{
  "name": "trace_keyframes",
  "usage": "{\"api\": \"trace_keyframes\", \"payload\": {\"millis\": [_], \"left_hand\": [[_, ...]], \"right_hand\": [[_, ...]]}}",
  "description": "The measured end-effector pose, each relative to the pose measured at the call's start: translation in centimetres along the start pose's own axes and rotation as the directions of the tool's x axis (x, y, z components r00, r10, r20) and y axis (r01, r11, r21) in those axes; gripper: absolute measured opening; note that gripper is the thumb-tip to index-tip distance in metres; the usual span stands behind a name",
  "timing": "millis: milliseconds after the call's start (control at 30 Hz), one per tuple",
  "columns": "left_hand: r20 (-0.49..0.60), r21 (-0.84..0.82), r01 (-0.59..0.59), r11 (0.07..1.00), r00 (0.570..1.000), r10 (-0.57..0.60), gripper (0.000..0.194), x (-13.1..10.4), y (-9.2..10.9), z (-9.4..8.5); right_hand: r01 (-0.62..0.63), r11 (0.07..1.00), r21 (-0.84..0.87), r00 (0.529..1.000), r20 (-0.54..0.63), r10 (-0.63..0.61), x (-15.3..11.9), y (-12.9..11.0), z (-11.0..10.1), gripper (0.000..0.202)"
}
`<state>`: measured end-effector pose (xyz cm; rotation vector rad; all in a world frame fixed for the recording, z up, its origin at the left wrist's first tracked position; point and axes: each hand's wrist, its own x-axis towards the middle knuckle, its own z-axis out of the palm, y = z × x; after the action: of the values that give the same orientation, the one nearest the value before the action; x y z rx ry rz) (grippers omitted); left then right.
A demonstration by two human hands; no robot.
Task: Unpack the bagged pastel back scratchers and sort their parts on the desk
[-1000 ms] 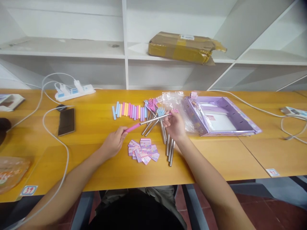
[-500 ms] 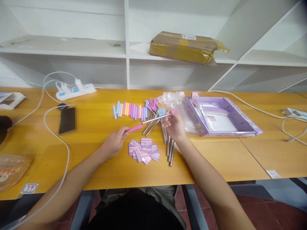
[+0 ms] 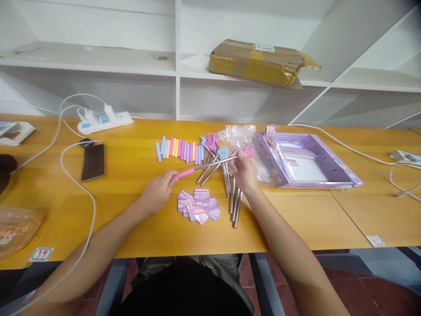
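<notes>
My left hand (image 3: 159, 191) is closed around the near end of a pink grip sleeve (image 3: 184, 173). In my right hand (image 3: 244, 171) is a back scratcher (image 3: 215, 163), pinched just below its pink hand-shaped head. Its metal rod points left and its end meets the sleeve's open end; how far it goes in I cannot tell. Beneath it lie several more back scratchers (image 3: 224, 152) with blue and pink heads, some partly behind my right hand. Beyond my left hand is a row of coloured sleeves (image 3: 181, 149). Printed cards (image 3: 199, 206) are heaped between my forearms.
Right of the scratchers are clear plastic bags (image 3: 241, 136) and a purple display box (image 3: 338, 159). A phone (image 3: 93, 163), a power strip (image 3: 104, 123) and a loose white cable (image 3: 86, 193) lie to the left. A taped carton (image 3: 256, 62) rests on the shelf.
The back scratcher's rod and the pink sleeve, apart before, are now brought together end to end in one line. My right hand has shifted slightly right, and the pink head shows more.
</notes>
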<state>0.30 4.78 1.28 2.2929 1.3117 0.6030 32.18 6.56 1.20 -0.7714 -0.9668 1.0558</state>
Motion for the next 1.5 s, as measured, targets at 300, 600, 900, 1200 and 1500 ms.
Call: {"api": "trace_keyframes", "payload": {"millis": [300, 600, 900, 1200, 1500], "left_hand": [[0.025, -0.054, -0.052, 0.997, 0.998, 0.053, 0.038, -0.3, 0.4, -0.3], [-0.018, 0.033, -0.127, 0.991, 0.992, 0.128, 0.04, -0.4, 0.2, 0.0], [-0.016, -0.009, -0.121, 0.993, 0.993, 0.121, 0.037, -0.5, 0.5, 0.3], [-0.027, 0.005, -0.116, 0.993, 0.993, 0.116, 0.037, -0.9, 0.8, 0.5], [-0.019, -0.029, -0.119, 0.992, 0.993, 0.119, 0.039, -1.2, 0.6, 1.1]], "right_hand": [[-0.079, 0.996, 0.052, 0.996, 0.051, 0.076, 0.4, 0.2, -0.5, 0.033], [-0.034, 0.997, 0.063, 0.997, 0.068, 0.03, 0.1, -0.6, -0.2, 0.035], [-0.039, 0.999, -0.012, 0.997, 0.064, 0.04, -0.2, -0.2, 0.0, 0.039], [-0.045, 0.999, 0.002, 0.993, 0.109, 0.045, -0.6, 0.1, 0.8, 0.042], [-0.097, 0.995, -0.023, 0.981, 0.169, 0.1, -1.5, 0.6, 1.3, 0.045]]}}
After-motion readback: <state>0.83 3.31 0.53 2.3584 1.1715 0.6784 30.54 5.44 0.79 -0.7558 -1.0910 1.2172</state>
